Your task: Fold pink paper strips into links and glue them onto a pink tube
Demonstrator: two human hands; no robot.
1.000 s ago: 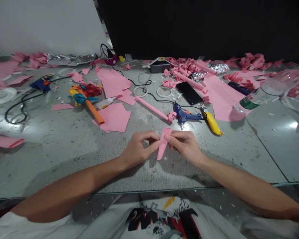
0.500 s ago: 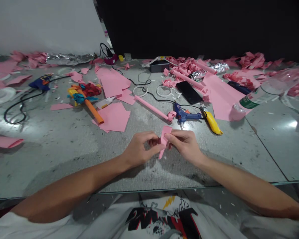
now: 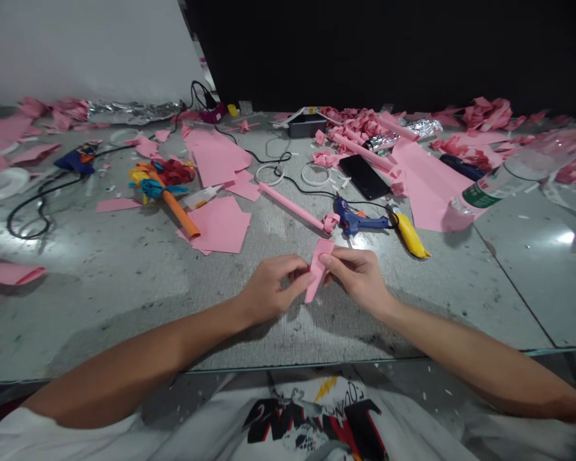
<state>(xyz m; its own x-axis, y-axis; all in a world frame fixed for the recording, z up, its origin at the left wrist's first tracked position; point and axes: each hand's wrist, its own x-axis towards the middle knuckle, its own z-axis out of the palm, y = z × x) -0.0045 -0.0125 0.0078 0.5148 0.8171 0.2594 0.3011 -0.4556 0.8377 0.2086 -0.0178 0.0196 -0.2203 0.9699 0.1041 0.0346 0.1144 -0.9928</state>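
Observation:
Between my two hands, above the table's near part, is a small folded strip of pink paper (image 3: 318, 272), held at a slant. My left hand (image 3: 276, 285) pinches its left edge between thumb and fingers. On the other side, my right hand (image 3: 358, 275) presses its thumb on the paper's face, with the fingers behind it. Just beyond lie a pink paper stick (image 3: 292, 206) with a curled paper end and a blue glue gun (image 3: 362, 222). A yellow object (image 3: 411, 237) touches the glue gun's handle end.
An orange paper tube with coloured paper flowers (image 3: 181, 214) and pink sheets (image 3: 223, 227) lie to the left. Further back are a black phone (image 3: 363, 177), white rings and crumpled pink paper. At right a plastic bottle (image 3: 502, 182) lies tilted. Black cables cross the table (image 3: 148, 307).
The pink strip has turned slightly between my fingers and its lower end looks wider and flatter. My hands have barely moved; the things on the table stay put.

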